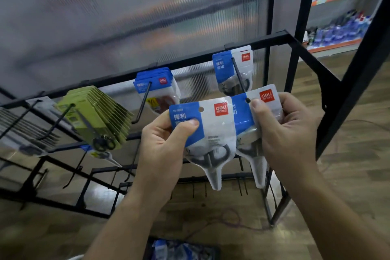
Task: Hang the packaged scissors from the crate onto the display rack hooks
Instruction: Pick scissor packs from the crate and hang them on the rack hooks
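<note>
My left hand (162, 143) grips a blue-and-white scissors pack (213, 133) by its upper left corner, thumb on the blue panel. My right hand (287, 131) holds a second, like pack (256, 112) just right of it, thumb beside its hanging hole. That hole sits at the tip of a black hook (239, 76) on the rack's top bar (190, 62). Similar packs (230, 63) hang further back on this hook. The crate (181, 249) with more packs shows at the bottom edge.
Another hook (144, 99) to the left carries blue-topped packs (156, 82). Yellow-green packs (99, 112) fan out on a hook further left. Lower rack bars (101, 173) carry bare hooks. Ribbed translucent panels stand behind the rack, and stocked store shelves (341, 15) line the right.
</note>
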Demonstrator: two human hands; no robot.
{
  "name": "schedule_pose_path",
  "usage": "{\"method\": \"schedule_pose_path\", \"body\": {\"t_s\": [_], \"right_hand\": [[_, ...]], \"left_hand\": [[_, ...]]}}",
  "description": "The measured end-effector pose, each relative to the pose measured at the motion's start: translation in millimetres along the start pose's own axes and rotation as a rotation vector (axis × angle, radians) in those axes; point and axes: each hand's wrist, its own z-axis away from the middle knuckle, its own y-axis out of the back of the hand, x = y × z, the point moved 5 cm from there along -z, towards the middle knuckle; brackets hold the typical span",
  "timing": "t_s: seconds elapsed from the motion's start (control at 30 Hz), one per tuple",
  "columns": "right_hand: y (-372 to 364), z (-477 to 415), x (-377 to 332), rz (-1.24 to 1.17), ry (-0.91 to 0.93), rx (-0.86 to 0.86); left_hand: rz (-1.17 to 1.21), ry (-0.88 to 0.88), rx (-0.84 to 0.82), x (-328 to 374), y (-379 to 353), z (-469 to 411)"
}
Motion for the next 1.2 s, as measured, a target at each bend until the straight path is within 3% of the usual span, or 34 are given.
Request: {"method": "schedule_pose_path", "body": {"t_s": [0.23,0.6,1.2], "right_hand": [[-9,-39,28,0.049,-0.063,-0.04],[-19,-120,49,0.434,-0.045,0.045],[25,-72,40,0.336,-0.144,-0.136]], "left_hand": [[0.01,0.056,-0.004,-10,-18,-4],[0.012,0.136,-0.06,-15,-41,-12],[-0.073,-0.028,-0.038,-28,-62,-29]]}}
